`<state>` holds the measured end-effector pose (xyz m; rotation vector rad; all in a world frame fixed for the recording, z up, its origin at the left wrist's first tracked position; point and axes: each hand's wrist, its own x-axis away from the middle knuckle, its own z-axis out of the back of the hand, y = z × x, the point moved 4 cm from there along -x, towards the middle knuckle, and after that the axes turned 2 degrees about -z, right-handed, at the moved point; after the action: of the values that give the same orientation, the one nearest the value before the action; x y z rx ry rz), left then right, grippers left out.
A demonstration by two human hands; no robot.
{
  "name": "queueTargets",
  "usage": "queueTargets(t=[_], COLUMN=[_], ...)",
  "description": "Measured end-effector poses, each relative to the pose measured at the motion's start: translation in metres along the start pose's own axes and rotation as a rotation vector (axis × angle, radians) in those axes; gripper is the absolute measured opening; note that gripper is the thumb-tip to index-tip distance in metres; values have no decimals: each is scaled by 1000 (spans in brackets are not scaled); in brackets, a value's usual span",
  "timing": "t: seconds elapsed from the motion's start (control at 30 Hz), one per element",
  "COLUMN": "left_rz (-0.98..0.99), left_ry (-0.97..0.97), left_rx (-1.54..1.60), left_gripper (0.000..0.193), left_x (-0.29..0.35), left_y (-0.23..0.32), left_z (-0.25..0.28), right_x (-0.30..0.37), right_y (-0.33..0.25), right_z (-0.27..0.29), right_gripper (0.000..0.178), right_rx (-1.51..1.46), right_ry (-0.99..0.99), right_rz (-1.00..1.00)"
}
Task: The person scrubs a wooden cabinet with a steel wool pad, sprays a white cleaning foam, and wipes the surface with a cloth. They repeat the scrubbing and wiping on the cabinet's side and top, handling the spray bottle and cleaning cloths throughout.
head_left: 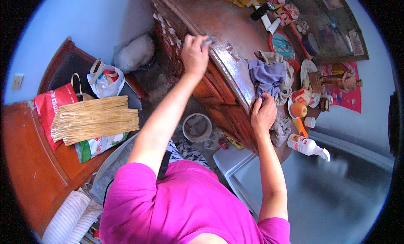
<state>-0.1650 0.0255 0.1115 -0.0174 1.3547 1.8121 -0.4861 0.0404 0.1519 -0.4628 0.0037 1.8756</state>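
Observation:
My left hand (195,54) is closed around a small grey scouring pad (208,41), pressed to the front edge of the brown wooden cabinet (223,96). Part of the pad is hidden by the fingers. Farther right along that edge, my right hand (264,114) curls its fingers at the near end of a crumpled grey-blue cloth (267,75). Something dark shows between these fingers, likely a fold of the cloth. The cabinet edge between both hands looks wet and shiny, and its top has worn, peeling patches.
To the right on the cabinet stand a white bottle (305,145), an orange-coloured fruit (299,110), a small figurine (343,82) and a round tray (283,46). A bucket (197,127) is on the floor below. Bags and a straw mat (94,120) lie at left.

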Motion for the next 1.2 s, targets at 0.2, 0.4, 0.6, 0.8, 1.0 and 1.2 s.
queueTargets(t=[0.2,0.4,0.6,0.8,1.0,1.2], left_rz=[104,83,253,202,196,300], left_ry=[-194,34,383,240,219,376], left_rx=[343,375,193,376,421,218], left_gripper=[33,32,18,21,21,19], left_x=[175,142,-6,118,102,-49], left_y=[82,61,-34,45,31,-56], left_z=[-24,-32,-14,-31,-35,-12], right_x=[1,2,-2,1,2,0], right_y=[0,7,1,10,14,3], right_z=[-6,-3,-7,-8,-5,-6], right_gripper=[28,30,32,31,31,31], right_rx=[42,53,27,40,34,54], right_ry=[-29,-3,-61,-49,-73,-80], right_rz=[-20,21,-28,-12,-35,-19])
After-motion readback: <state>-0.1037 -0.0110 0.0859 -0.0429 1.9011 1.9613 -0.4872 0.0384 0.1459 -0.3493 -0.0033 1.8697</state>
